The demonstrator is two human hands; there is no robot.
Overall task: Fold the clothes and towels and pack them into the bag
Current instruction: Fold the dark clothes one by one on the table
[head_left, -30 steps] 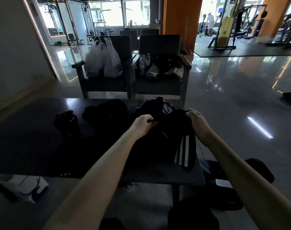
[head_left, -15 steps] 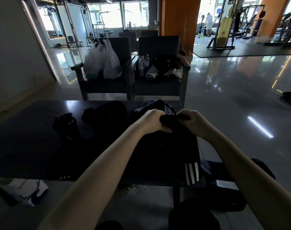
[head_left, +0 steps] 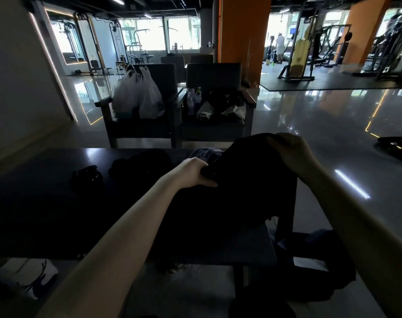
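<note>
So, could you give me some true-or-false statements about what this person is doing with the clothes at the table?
1. The left hand and right hand both grip the black garment. True.
2. White plastic bags sit on the table. False: the white plastic bags sit on the left armchair.
3. Bottles stand on the right armchair. True.
4. The garment lies folded flat. False: it is held up, bunched, above the table.
</note>
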